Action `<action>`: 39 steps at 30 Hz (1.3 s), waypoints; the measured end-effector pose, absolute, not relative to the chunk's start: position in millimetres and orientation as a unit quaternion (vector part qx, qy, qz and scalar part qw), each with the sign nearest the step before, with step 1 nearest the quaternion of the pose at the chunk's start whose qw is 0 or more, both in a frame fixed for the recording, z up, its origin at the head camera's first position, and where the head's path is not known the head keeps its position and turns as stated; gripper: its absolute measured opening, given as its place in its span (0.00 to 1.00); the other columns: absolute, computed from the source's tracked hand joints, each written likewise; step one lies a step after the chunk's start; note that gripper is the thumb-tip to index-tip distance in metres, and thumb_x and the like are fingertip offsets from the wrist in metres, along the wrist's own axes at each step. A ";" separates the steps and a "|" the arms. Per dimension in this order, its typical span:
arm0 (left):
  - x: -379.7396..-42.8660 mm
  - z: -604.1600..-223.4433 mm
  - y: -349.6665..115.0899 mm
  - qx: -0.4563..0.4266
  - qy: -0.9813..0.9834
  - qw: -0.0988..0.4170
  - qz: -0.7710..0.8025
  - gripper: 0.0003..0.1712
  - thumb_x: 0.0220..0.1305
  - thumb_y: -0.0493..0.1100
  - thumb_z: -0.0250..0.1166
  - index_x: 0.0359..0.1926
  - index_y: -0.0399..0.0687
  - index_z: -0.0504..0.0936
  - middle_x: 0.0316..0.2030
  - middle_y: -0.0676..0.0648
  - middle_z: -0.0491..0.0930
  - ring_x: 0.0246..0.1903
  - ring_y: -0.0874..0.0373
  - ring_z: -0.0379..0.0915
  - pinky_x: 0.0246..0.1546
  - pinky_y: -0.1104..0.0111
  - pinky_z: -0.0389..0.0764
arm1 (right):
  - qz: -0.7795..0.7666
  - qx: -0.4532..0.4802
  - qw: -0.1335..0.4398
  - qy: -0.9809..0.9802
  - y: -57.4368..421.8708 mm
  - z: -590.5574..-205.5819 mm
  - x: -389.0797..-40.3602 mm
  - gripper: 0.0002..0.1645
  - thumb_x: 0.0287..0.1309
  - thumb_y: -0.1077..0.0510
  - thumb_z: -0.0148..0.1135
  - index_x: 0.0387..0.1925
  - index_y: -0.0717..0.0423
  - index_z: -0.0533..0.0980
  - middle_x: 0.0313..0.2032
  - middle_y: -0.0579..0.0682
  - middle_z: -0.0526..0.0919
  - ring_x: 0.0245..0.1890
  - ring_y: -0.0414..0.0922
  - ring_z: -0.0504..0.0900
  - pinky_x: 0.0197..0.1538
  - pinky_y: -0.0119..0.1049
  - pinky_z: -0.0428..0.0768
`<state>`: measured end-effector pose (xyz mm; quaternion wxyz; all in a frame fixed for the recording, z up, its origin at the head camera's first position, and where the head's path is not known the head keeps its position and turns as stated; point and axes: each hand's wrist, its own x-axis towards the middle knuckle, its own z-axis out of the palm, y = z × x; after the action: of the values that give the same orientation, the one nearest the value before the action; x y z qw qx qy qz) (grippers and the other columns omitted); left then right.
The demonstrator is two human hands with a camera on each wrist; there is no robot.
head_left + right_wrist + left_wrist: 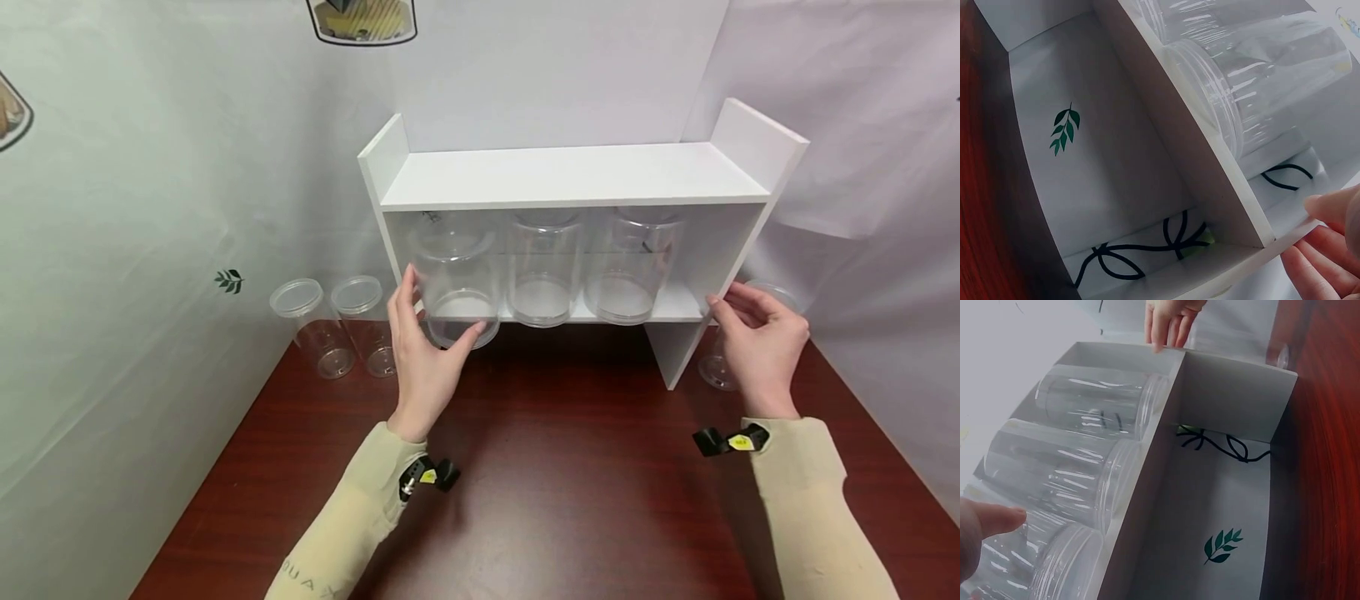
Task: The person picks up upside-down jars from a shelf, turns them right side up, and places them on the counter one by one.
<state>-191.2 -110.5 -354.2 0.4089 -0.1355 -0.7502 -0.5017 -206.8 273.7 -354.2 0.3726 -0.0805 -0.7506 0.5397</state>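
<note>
A white two-tier shelf [585, 175] stands on the table. In its middle compartment is a row of clear plastic jars: a left jar [457, 279], a middle jar [545, 279] and a right jar [626, 275]. My left hand [427, 358] holds the left jar, thumb at its front and fingers along its left side. That jar's lower end stands out past the board's front edge. My right hand [761, 346] grips the front edge of the shelf's right side panel, thumb inside and fingers outside, as the right wrist view shows.
Two lidded clear jars [297, 300] stand left of the shelf, the nearer one partly behind my left hand. Another clear jar [718, 371] is partly hidden behind my right hand. Dark red tabletop [555, 500] spreads in front; printed white sheets [150, 208] hang around.
</note>
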 end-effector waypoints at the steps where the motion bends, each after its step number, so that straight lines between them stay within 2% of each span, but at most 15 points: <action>1: -189.6 -355.3 -111.5 -0.136 -0.749 0.410 -0.502 0.63 0.49 0.42 0.84 0.79 0.49 0.55 0.67 0.49 0.66 0.65 0.53 0.63 0.60 0.52 0.71 | 0.539 -0.081 0.372 -0.751 273.7 -354.5 -206.8 0.20 0.56 0.62 0.75 0.50 0.65 0.85 0.36 0.34 0.85 0.36 0.27 0.84 0.42 0.19 0.80; 6: -184.2 -359.7 -116.0 -0.140 -0.745 0.405 -0.511 0.62 0.49 0.42 0.84 0.80 0.51 0.56 0.70 0.51 0.67 0.67 0.54 0.63 0.61 0.56 0.71 | 0.538 -0.082 0.373 -0.752 273.8 -355.1 -207.5 0.20 0.56 0.61 0.75 0.50 0.65 0.85 0.36 0.34 0.85 0.36 0.27 0.84 0.41 0.19 0.80; 14: -177.5 -366.9 -121.6 -0.131 -0.726 0.391 -0.550 0.64 0.48 0.39 0.84 0.80 0.52 0.53 0.72 0.50 0.64 0.70 0.55 0.63 0.66 0.55 0.69 | 0.543 -0.081 0.375 -0.747 272.7 -354.6 -208.4 0.20 0.56 0.62 0.75 0.50 0.65 0.85 0.35 0.33 0.85 0.36 0.28 0.85 0.41 0.19 0.80; 16: -175.2 -368.8 -123.5 -0.130 -0.721 0.394 -0.555 0.64 0.48 0.39 0.84 0.80 0.51 0.55 0.69 0.49 0.66 0.67 0.54 0.66 0.65 0.56 0.71 | 0.544 -0.082 0.375 -0.746 272.8 -354.7 -208.5 0.20 0.56 0.62 0.75 0.50 0.65 0.85 0.35 0.33 0.85 0.36 0.28 0.85 0.41 0.19 0.80; 19: -164.5 -361.4 -123.3 -0.130 -0.709 0.397 -0.567 0.57 0.46 0.33 0.84 0.75 0.41 0.62 0.62 0.39 0.70 0.62 0.48 0.71 0.63 0.54 0.73 | 0.544 -0.083 0.375 -0.746 273.0 -355.3 -208.3 0.20 0.56 0.62 0.75 0.50 0.65 0.85 0.35 0.33 0.85 0.35 0.28 0.85 0.41 0.19 0.80; 23: -156.6 -361.9 -127.7 -0.134 -0.697 0.398 -0.581 0.50 0.43 0.29 0.83 0.68 0.36 0.68 0.55 0.38 0.71 0.57 0.47 0.72 0.61 0.54 0.75 | 0.542 -0.083 0.378 -0.746 272.9 -355.8 -208.1 0.20 0.56 0.62 0.75 0.50 0.65 0.85 0.35 0.34 0.85 0.35 0.28 0.85 0.42 0.19 0.80; 26: -158.0 -373.9 -134.7 -0.140 -0.695 0.397 -0.583 0.51 0.44 0.32 0.84 0.68 0.44 0.69 0.57 0.46 0.71 0.58 0.51 0.71 0.62 0.57 0.75 | 0.541 -0.079 0.378 -0.747 272.5 -355.1 -207.9 0.20 0.56 0.62 0.75 0.50 0.65 0.85 0.36 0.35 0.85 0.36 0.28 0.85 0.42 0.19 0.80; 28: -154.8 -377.2 -136.4 -0.143 -0.695 0.393 -0.585 0.50 0.44 0.33 0.84 0.68 0.46 0.69 0.58 0.47 0.71 0.59 0.51 0.71 0.62 0.57 0.75 | 0.547 -0.077 0.368 -0.748 272.7 -354.2 -206.6 0.20 0.56 0.61 0.75 0.51 0.64 0.85 0.37 0.36 0.86 0.37 0.28 0.85 0.42 0.20 0.80; 32: -144.9 -379.3 -135.7 -0.155 -0.694 0.378 -0.592 0.49 0.45 0.33 0.83 0.68 0.42 0.69 0.60 0.47 0.71 0.57 0.49 0.73 0.61 0.57 0.75 | 0.583 -0.072 0.348 -0.731 275.0 -351.4 -199.9 0.23 0.56 0.62 0.76 0.54 0.60 0.84 0.44 0.44 0.87 0.42 0.32 0.86 0.43 0.21 0.81; 35: -136.3 -377.7 -132.5 -0.160 -0.696 0.363 -0.599 0.53 0.44 0.29 0.83 0.70 0.39 0.66 0.63 0.45 0.70 0.53 0.46 0.74 0.61 0.59 0.75 | 0.592 -0.069 0.354 -0.720 275.7 -349.0 -191.7 0.24 0.55 0.62 0.76 0.55 0.58 0.84 0.49 0.49 0.86 0.46 0.35 0.86 0.47 0.22 0.81; 39: -123.9 -370.4 -125.6 -0.166 -0.693 0.341 -0.613 0.58 0.42 0.23 0.81 0.74 0.35 0.60 0.67 0.38 0.67 0.59 0.42 0.71 0.63 0.62 0.73 | 0.569 -0.063 0.379 -0.727 271.1 -345.0 -179.0 0.25 0.56 0.63 0.76 0.57 0.56 0.83 0.51 0.49 0.86 0.49 0.38 0.85 0.51 0.25 0.80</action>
<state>-123.9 -125.6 -370.4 0.3410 -0.1657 -0.6928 -0.6134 -179.0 271.1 -345.0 0.3787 -0.0634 -0.7272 0.5690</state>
